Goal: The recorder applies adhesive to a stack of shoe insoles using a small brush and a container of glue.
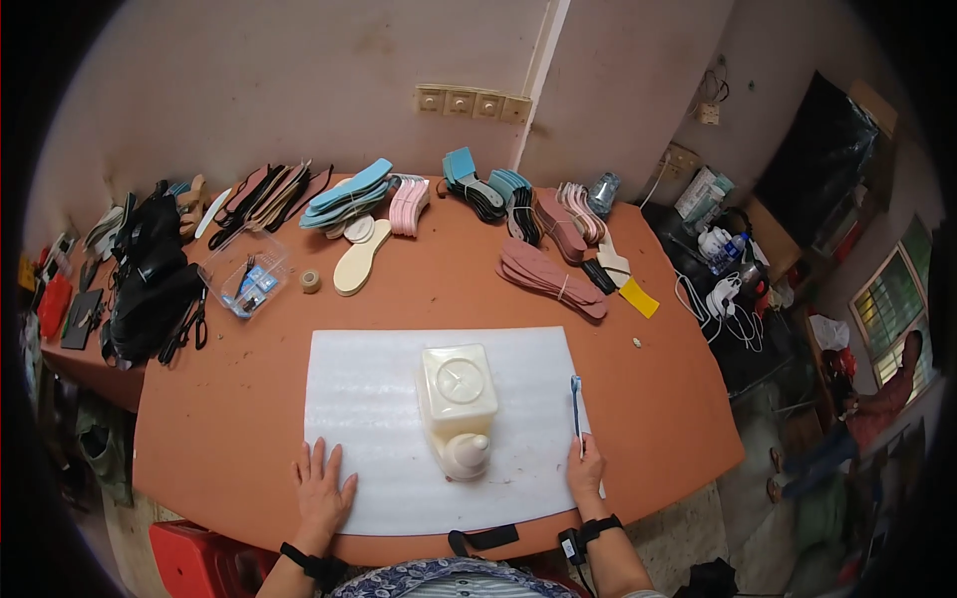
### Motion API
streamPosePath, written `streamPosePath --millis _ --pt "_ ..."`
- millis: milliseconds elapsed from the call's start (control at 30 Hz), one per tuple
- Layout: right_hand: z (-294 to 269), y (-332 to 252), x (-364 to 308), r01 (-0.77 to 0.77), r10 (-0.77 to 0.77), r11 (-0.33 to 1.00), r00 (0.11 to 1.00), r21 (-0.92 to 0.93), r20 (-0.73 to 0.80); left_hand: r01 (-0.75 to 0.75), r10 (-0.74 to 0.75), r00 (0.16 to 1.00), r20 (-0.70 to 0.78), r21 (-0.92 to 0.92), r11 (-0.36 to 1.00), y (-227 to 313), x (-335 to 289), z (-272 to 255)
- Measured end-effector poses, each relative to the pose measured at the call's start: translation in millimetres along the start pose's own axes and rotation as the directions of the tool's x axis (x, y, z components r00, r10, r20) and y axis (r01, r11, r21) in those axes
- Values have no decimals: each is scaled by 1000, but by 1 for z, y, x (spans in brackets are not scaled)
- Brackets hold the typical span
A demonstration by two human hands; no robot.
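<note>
Cream plastic jug [457, 407] lying centred on white foam sheet [439, 429]. Left hand [322, 490] open, flat on sheet's near left; right hand [586, 470] gripping blue brush [576, 409]. Best kept pressing sheet flat, brush held low.

I'm getting even, soft light; faint glare is showing on the white foam sheet [439, 429], edges around it bending, corners going black.

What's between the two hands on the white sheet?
In the head view, a cream jug lies between the left hand and right hand, on the white sheet. The right hand holds a blue brush.
</note>
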State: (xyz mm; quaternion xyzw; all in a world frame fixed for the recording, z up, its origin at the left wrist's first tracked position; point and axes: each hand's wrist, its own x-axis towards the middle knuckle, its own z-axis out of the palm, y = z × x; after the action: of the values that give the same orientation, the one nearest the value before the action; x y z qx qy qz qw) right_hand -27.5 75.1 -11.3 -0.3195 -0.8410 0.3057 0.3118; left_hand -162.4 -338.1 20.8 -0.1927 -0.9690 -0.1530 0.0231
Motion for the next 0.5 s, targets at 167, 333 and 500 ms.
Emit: streamPosePath --millis 167,333,500 --pt "-2 -6 0 36 -36 999 999 -24 -4 -1 1 1000 5 9 1000 0 0 0" --pt "-2 -6 0 15 -15 1000 1000 -15 -3 3 -3 1000 5 15 1000 -1 0 3" --pt "-1 -5 0 41 -42 999 999 -20 -25 0 0 1000 13 19 1000 -1 1 3"
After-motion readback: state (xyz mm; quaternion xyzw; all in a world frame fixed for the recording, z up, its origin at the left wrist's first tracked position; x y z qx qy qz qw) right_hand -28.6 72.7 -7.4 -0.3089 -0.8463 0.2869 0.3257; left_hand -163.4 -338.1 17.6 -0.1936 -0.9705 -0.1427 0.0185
